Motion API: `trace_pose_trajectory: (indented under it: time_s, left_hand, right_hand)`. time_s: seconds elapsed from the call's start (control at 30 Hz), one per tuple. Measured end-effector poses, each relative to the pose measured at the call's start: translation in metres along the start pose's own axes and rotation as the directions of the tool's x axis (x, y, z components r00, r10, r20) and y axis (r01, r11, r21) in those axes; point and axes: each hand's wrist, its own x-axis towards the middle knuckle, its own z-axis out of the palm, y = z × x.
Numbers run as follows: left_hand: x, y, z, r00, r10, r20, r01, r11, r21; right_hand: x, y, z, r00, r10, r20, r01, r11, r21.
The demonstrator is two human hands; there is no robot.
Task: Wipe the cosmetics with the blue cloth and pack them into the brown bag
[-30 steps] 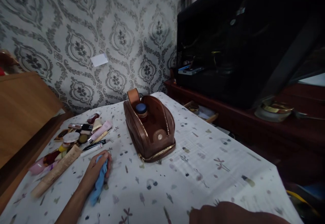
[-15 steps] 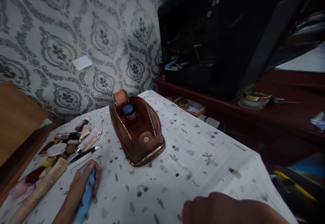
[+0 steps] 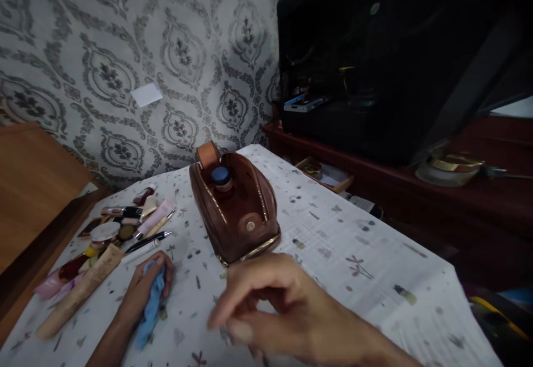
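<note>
My left hand [image 3: 146, 285] rests on the patterned cloth with its fingers wrapped round a blue cloth [image 3: 150, 308]. Reaching in from the lower right, my right hand [image 3: 275, 311] hovers in front of the bag, slightly blurred. Its fingers are curled, thumb and forefinger apart, and I see nothing between them. Just beyond it stands a brown leather bag [image 3: 208, 206], unzipped at the top. A bottle with a blue cap [image 3: 220, 176] sits upright inside, its lower part hidden.
Left of the bag lie several cosmetics: a round jar [image 3: 105, 234], a pink tube [image 3: 156, 218], a black pen [image 3: 147, 241] and a long beige pouch [image 3: 81, 295]. A dark television [image 3: 358, 50] and a small open drawer [image 3: 325, 175] are at the right.
My right hand has moved left and forward from the lower right, toward the bag's front, and its fingers have loosened from a fist. My left hand still holds the cloth. The view has shifted slightly.
</note>
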Motion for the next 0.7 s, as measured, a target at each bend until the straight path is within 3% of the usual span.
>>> trace_pose_trajectory:
  time_s: [0.07, 0.13, 0.27, 0.37, 0.5, 0.57, 0.6, 0.7]
  left_hand:
    - [0.0, 0.0, 0.0, 1.0, -0.002, 0.02, 0.002, 1.0, 0.0]
    - [0.0, 0.0, 0.0, 0.999, 0.009, 0.035, -0.009, 1.0, 0.004]
    - [0.001, -0.001, -0.001, 0.998, 0.027, 0.054, -0.025, 0.999, -0.027]
    - [0.002, -0.002, -0.001, 0.997, 0.017, 0.069, -0.014, 0.999, -0.043]
    - [0.001, -0.004, -0.003, 0.996, 0.004, 0.089, 0.001, 0.998, -0.061]
    - [0.0, -0.005, -0.004, 0.995, -0.005, 0.096, 0.011, 0.998, -0.063]
    - [0.0, -0.005, -0.005, 0.995, -0.007, 0.102, 0.013, 0.998, -0.061]
    - [0.001, -0.006, -0.007, 0.992, 0.006, 0.124, 0.001, 0.998, -0.059]
  right_hand:
    - [0.021, 0.011, 0.007, 0.999, 0.041, -0.014, -0.04, 0.998, 0.048]
    - [0.034, 0.026, 0.013, 0.997, 0.054, -0.052, -0.056, 0.998, -0.021]
    - [0.055, 0.042, 0.017, 0.966, -0.04, -0.257, -0.017, 0.977, -0.213]
    - [0.073, 0.034, 0.003, 0.868, -0.148, -0.475, 0.034, 0.97, -0.239]
    - [0.102, 0.023, -0.03, 0.716, -0.242, -0.655, 0.058, 0.955, -0.29]
    - [0.119, 0.028, -0.048, 0.64, -0.216, -0.738, -0.041, 0.949, -0.313]
    - [0.128, 0.032, -0.056, 0.612, -0.152, -0.776, -0.148, 0.942, -0.301]
    - [0.153, 0.049, -0.073, 0.595, 0.09, -0.799, -0.491, 0.827, -0.273]
